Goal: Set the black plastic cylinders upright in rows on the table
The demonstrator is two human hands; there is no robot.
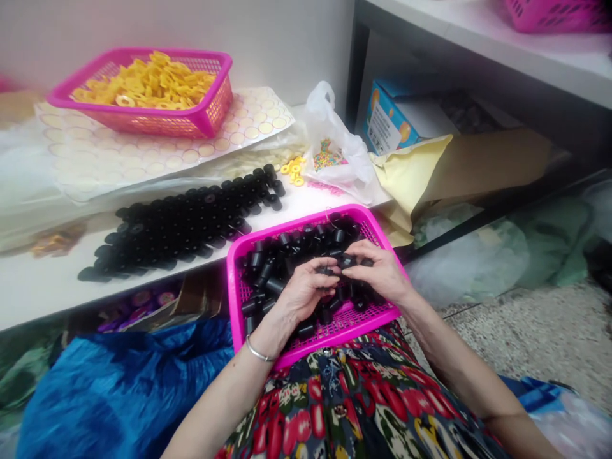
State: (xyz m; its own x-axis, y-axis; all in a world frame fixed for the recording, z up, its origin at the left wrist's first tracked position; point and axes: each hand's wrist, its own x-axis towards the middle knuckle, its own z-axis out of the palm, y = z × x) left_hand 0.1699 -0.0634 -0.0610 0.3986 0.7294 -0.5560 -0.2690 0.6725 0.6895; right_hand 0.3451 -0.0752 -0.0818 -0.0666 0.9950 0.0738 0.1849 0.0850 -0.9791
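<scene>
A pink basket (pixel 236 280) of small black plastic cylinders (pixel 272 261) rests on my lap. Both hands are inside it. My left hand (pixel 306 290) curls its fingers around black cylinders near the basket's middle. My right hand (pixel 380 271) pinches a black cylinder (pixel 348 260) between thumb and fingers, touching the left hand's fingertips. A silver bangle (pixel 258 352) is on my left wrist.
On the white shelf (pixel 43 287), black cylinders (pixel 186 220) lie packed in rows. Behind them are a pink basket (pixel 210 111) of yellow rings, a sticker sheet (pixel 119 156), a plastic bag (pixel 337 150) of coloured bits and a blue box (pixel 389 121). A blue bag (pixel 124 382) lies left of my lap.
</scene>
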